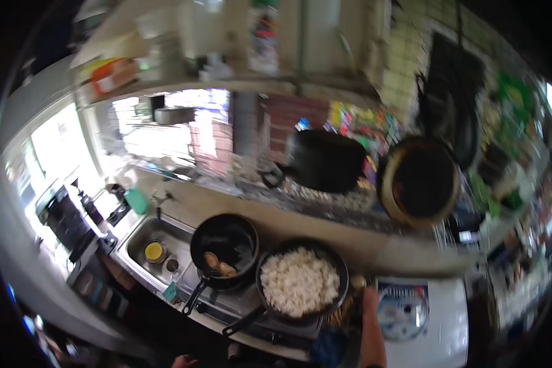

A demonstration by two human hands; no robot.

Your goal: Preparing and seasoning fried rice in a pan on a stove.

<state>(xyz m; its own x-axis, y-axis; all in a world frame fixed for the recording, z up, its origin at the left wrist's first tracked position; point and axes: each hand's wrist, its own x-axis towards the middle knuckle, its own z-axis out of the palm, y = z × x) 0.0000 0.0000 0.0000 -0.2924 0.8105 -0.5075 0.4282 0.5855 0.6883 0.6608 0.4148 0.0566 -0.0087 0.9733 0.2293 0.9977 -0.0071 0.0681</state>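
A black frying pan point(299, 283) heaped with white, lumpy pieces of food sits on the stove. To its left a deeper black wok point(224, 242) holds a few browned pieces point(218, 264). My right hand point(370, 299) reaches forward just right of the frying pan, beside a small pale roundish thing point(358, 282); motion blur hides its fingers, so any grip is unclear. Only part of my left hand point(184, 362) shows at the lower edge, below the pan handles, its fingers too blurred to read.
The sink point(142, 236) left of the wok contains a yellow round item point(155, 252). A white surface with a printed sheet point(402, 311) lies right of my forearm. A dark pot point(325, 161) and a round pan point(418, 181) hang above the counter, below a cluttered shelf point(227, 86).
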